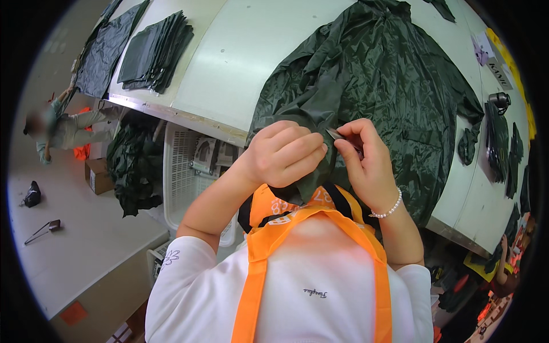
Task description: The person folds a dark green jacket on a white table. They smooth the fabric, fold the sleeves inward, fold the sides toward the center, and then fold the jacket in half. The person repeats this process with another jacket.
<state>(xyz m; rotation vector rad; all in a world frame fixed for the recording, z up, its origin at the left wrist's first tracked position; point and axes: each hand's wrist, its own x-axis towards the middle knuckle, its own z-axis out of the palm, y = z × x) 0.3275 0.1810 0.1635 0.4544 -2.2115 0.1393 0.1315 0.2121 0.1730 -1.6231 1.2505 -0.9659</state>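
Observation:
A dark green, shiny raincoat (pixel 394 86) lies spread and wrinkled over the white table, its lower part bunched toward me. My left hand (pixel 286 153) is closed on a gathered fold of it, in front of my chest. In my right hand (pixel 366 163), a pair of small thread snips (pixel 334 134) shows only its pointed metal tip between thumb and fingers. The tip points left at the fold, close to my left fingertips. Whether the blades touch the cloth I cannot tell. The rest of the snips is mostly hidden by my fingers.
Folded dark green garments (pixel 155 51) are stacked at the far left of the table (pixel 220 63). Below its edge stands a white basket (pixel 174 171) with packaged items. A black cup (pixel 500 102) and more garments lie at right. A person (pixel 71 128) stands at far left.

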